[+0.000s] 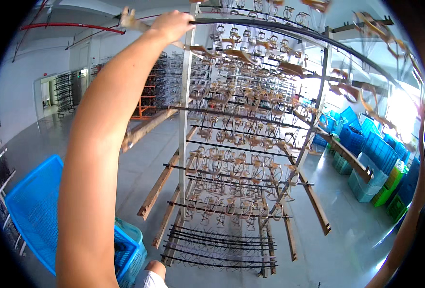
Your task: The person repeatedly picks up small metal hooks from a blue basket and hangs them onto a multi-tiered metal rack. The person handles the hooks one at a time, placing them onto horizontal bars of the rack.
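My left hand [172, 26] is raised at the top, its fingers closed around the end of a dark rod [255, 23] beside a pale metal upright [185, 79]. The rod curves across the view to the right, with brown curved pieces hanging near it, blurred. My right arm runs up the far right rim; the right hand cannot be made out there. In front of me stands a tall rack whose dark crossbars [241, 116] carry rows of brown, frame-like parts [237, 165]. Lower down, several bare-looking dark rods [219, 244] lie close together across the rack.
Wooden arms [160, 190] jut from the rack on both sides. At lower left stand blue plastic baskets [35, 201]. Blue and green crates [367, 180] are stacked at right. Other loaded racks [167, 79] stand behind, and a doorway [46, 93] is at far left.
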### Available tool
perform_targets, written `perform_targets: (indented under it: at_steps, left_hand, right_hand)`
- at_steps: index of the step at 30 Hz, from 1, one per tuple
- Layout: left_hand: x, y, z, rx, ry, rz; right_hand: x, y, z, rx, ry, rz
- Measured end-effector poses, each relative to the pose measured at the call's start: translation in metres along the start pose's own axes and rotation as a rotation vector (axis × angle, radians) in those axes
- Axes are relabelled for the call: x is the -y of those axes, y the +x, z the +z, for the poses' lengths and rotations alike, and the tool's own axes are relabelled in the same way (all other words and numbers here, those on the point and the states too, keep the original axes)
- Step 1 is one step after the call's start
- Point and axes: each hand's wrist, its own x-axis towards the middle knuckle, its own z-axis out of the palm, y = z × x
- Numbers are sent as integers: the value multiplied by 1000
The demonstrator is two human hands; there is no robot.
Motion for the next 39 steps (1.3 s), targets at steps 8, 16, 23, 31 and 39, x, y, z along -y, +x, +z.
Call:
perform_targets:
  at_steps: [8,16,23,31,39]
  left_hand:
    - [66,70,42,586,-129,-436]
    - [56,58,88,558,29,-286]
    - [93,47,111,425,-187,-287]
    - [146,51,68,134,-167,-294]
    - [-66,-169,-90,197,-490,-513]
  right_hand:
    - [99,229,129,-72,426,-246]
    - [216,213,174,486,159,-262]
    - [245,181,213,619,264,-151]
    - [272,177,245,570,360,-138]
    - [256,172,250,658,223,-175]
